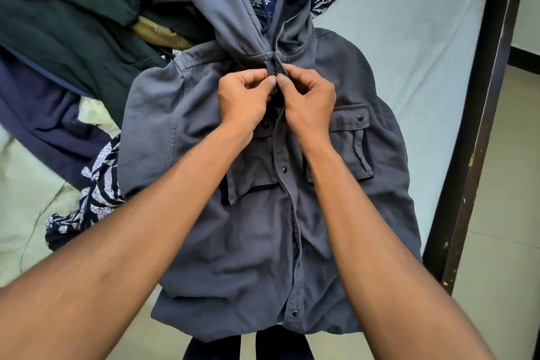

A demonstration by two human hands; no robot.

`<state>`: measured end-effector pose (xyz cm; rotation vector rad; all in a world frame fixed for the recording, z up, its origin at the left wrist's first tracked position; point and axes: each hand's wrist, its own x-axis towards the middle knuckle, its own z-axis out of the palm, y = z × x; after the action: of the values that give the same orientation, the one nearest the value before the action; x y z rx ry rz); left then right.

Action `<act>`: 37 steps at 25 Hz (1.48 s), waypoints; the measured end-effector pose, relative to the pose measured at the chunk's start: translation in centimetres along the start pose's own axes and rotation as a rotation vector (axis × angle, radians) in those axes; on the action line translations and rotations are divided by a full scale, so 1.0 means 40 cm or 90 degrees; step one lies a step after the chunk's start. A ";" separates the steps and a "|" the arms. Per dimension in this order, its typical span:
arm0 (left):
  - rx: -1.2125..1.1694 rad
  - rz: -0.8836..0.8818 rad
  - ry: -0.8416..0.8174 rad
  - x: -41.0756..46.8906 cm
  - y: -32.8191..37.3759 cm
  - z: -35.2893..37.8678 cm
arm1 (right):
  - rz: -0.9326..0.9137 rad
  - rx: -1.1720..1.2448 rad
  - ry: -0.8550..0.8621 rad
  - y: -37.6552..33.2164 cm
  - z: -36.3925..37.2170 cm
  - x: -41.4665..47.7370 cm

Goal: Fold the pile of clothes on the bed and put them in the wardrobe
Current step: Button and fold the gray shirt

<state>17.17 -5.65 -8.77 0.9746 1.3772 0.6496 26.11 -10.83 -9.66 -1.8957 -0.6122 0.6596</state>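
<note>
A grey hooded shirt [257, 228] with two chest pockets and dark snap buttons lies front-up on the bed, its hood pointing away from me. My left hand [245, 96] and my right hand [309, 96] meet at the top of its placket, just under the collar. Each hand pinches one edge of the placket between thumb and fingers, thumbs almost touching. The snaps lower down the front look fastened. The rest of the clothes pile [73, 23] lies to the left and behind the shirt: dark green, navy and tan garments.
A black-and-white patterned garment [96, 184] sticks out from under the shirt's left side. The pale bedsheet [409, 38] shows at the right. A dark wooden bed frame [479, 126] runs along the right edge, with tiled floor [502, 213] beyond it.
</note>
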 end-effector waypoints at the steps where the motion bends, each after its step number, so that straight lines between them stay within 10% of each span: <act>1: -0.002 0.004 0.002 0.000 -0.003 0.000 | 0.008 0.000 -0.002 0.002 0.002 0.002; 17: -0.005 -0.021 0.009 0.015 -0.008 0.007 | 0.036 0.014 -0.039 0.031 0.006 0.006; 37: -0.054 -0.121 -0.016 0.099 -0.077 -0.028 | -0.020 -0.395 -0.120 0.051 0.098 0.035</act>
<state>16.08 -3.51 -13.33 0.7714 1.3893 0.5471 24.71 -8.13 -13.18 -2.3992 -1.0570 0.6822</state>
